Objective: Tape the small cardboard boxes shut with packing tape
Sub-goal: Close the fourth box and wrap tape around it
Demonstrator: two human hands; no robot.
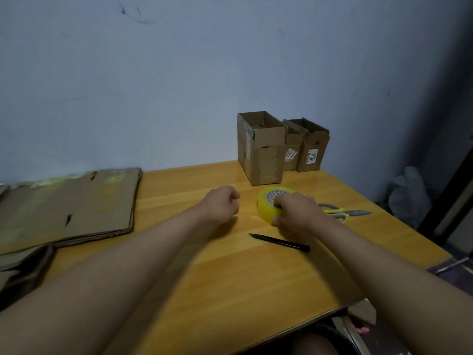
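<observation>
Yellow packing tape [268, 206] lies flat on the wooden tabletop [204, 265], gripped by the right hand [298, 211]. Just left, the left hand [221, 203] is curled into an empty fist. Three open cardboard boxes [261, 149] stand behind, against the wall.

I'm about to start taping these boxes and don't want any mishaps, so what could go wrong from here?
1. The black utility knife lies just under your right hand, which grips the tape roll; your forearm might brush it.
2. The scissors lie right behind that hand and could get knocked toward the table edge.
3. The three open boxes stand tall and narrow, so pressing tape on may tip them.
</observation>
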